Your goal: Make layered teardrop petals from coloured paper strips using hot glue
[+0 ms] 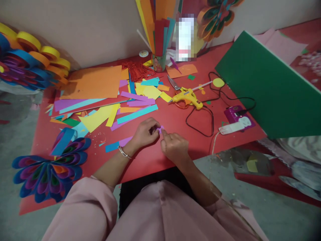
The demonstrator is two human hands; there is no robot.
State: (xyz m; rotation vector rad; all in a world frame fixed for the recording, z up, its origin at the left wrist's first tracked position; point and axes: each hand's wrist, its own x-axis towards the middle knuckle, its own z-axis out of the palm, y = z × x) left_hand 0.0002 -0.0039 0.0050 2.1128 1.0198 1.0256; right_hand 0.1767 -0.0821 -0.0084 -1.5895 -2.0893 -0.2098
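Note:
A small piece of purple paper (161,128) shows between my two hands, just above the front part of the red table. My left hand (146,134) has its fingers curled, with thumb and forefinger pinching the paper's left side. Facing it, my right hand (175,146) is closed, its forefinger and thumb tips on the paper's right end. The rest of the piece is hidden by the fingers. Beside my left wrist lies a blue paper strip (112,147). A flower of looped paper strips (47,174) sits at the table's left front corner.
Behind my hands are a yellow glue gun (187,97) with a looping black cord and scissors (173,83). Loose strips and an orange sheet (92,82) cover the left. A purple power box (238,115) and green board (273,90) stand right.

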